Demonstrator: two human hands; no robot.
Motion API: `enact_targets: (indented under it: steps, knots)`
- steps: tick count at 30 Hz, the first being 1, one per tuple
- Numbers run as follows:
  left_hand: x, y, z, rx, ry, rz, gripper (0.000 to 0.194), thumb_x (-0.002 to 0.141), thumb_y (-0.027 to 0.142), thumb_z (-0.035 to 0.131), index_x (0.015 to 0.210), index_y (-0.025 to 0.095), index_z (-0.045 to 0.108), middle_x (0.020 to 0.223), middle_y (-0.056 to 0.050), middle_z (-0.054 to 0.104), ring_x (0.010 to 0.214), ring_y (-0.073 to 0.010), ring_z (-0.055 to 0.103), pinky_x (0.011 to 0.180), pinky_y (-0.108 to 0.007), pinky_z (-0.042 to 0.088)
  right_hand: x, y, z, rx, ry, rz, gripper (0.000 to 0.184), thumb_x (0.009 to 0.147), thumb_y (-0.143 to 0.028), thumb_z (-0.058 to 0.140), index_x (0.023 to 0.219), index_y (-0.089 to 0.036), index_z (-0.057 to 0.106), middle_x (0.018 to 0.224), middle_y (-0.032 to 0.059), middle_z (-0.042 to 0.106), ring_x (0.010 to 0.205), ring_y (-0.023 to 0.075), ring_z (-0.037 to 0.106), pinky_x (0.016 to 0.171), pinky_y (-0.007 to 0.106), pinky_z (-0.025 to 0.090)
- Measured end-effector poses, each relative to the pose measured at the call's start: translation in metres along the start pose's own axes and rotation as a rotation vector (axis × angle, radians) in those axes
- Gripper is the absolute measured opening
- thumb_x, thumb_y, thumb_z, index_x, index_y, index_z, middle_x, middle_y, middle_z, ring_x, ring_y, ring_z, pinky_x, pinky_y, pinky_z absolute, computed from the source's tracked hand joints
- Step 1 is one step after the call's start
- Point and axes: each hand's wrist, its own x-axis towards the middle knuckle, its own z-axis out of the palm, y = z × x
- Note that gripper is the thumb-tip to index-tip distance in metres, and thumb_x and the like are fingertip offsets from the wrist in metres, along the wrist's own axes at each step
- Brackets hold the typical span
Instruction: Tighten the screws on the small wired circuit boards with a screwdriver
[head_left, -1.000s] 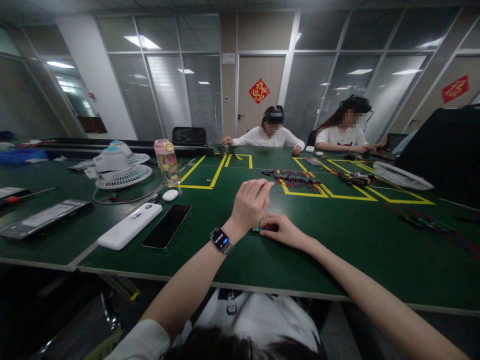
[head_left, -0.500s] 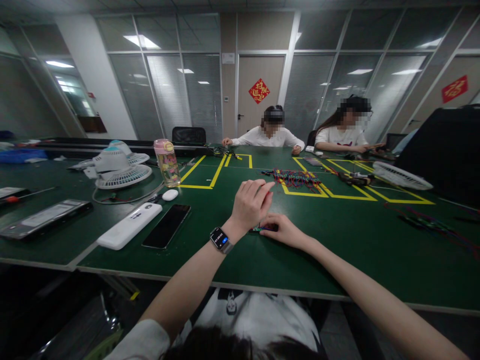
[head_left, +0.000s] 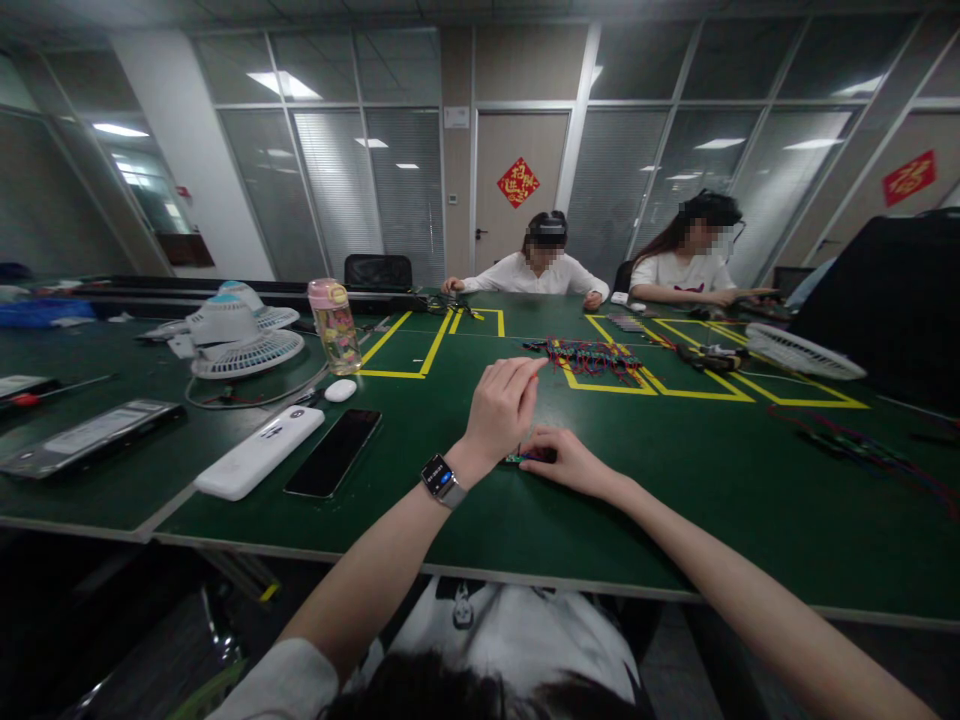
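Observation:
My left hand [head_left: 504,405], with a smartwatch [head_left: 443,480] on its wrist, is raised over the green table just left of my right hand. Its fingers stretch away to the upper right, and I see nothing held in them. Low on the table, my right hand [head_left: 568,460] curls its fingers and thumb around a small green circuit board [head_left: 514,459] with thin wires. Most of that board is hidden beneath my two hands. Beyond them lies a pile of similar wired boards [head_left: 592,358], with red and blue wires tangled together.
To the left lie a black phone [head_left: 334,453], a white power bank [head_left: 261,452], a white oval case [head_left: 340,390], a drink bottle [head_left: 335,328] and fans [head_left: 244,345]. More wired boards [head_left: 862,447] rest at the right. Two people sit across the table, beyond yellow tape outlines [head_left: 390,374].
The fingers of my left hand have straightened and drawn closer together. My right hand stays in place at the small board.

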Motion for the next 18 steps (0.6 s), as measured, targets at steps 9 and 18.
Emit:
enact_targets:
  steps: [9, 18]
  knots:
    - [-0.0004, 0.0005, -0.0004, 0.02, 0.046, -0.037, 0.02, 0.091, 0.03, 0.05, 0.1, 0.016, 0.062, 0.087, -0.006, 0.059, 0.084, -0.0175, 0.054, 0.076, -0.031, 0.046, -0.0003, 0.0006, -0.0004, -0.004, -0.003, -0.001, 0.014, 0.079, -0.027, 0.066, 0.086, -0.016, 0.071, 0.08, 0.0048, 0.062, 0.068, 0.0147, 0.057, 0.064, 0.027, 0.047]
    - [0.0011, 0.0019, -0.0001, -0.14, 0.006, -0.058, 0.026, 0.095, 0.017, 0.039, 0.112, 0.018, 0.057, 0.102, -0.007, 0.062, 0.096, -0.0169, 0.057, 0.086, -0.032, 0.047, -0.0002, 0.0012, 0.0001, 0.007, 0.0, -0.003, 0.015, 0.079, -0.029, 0.067, 0.086, -0.016, 0.071, 0.082, 0.0053, 0.064, 0.073, 0.0165, 0.06, 0.069, 0.028, 0.049]
